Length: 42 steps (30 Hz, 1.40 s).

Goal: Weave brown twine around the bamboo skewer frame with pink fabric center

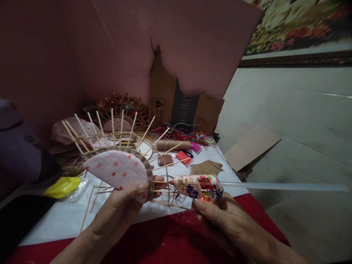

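Note:
My left hand (129,201) grips a half-round craft piece (119,170) covered in pink dotted fabric, edged with twine, with several thin wooden sticks fanning out from its rim. My right hand (222,215) holds a glue gun (198,186) wrapped in flowered paper. A long clear glue stick (282,187) juts from its back to the right. The gun's orange nozzle points left and sits close to the twine edge of the piece by my left fingertips.
On the white sheet (63,220) over a red cloth lie a twine spool (172,144), coloured cords (187,133), red and pink small items, cardboard scraps (206,167) and a yellow object (62,186). A second stick-and-flower piece (117,107) and a cardboard box (177,105) stand behind.

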{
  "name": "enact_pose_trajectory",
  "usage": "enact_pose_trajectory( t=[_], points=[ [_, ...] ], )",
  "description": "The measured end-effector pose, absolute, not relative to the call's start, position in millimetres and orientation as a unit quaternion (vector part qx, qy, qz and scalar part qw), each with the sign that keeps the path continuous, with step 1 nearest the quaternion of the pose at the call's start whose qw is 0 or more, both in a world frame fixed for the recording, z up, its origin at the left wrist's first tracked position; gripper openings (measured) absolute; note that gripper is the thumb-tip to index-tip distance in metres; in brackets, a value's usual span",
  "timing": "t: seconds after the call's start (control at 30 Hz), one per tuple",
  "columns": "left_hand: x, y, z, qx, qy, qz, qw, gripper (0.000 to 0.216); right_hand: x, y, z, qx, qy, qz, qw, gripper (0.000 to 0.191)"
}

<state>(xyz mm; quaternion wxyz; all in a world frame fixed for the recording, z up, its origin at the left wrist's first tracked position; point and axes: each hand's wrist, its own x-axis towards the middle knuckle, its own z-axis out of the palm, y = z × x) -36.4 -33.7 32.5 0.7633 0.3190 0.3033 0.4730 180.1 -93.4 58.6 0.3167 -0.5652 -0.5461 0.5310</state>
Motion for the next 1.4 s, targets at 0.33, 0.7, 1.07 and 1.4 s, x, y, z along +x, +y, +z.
enact_pose_trajectory(
  t=[0.33,0.7,1.07,1.4],
  points=[
    [-35.6,-29.6,25.5,0.296,0.299,0.479,0.771,0.013,177.4,-91.9,72.7,-0.504,-0.59,0.52,0.356,0.034],
    [-37.7,-30.8,24.1,0.312,0.296,0.472,0.77,0.014,180.2,-92.4,68.8,-0.529,-0.592,0.493,0.356,0.031],
    [-37.1,-30.3,24.5,0.314,0.285,0.477,0.77,0.015,181.8,-92.0,64.1,-0.543,-0.591,0.481,0.352,0.024],
    [-36.2,-31.1,26.8,0.303,0.304,0.471,0.771,0.013,179.8,-92.3,67.6,-0.548,-0.584,0.489,0.345,0.028]
  ],
)
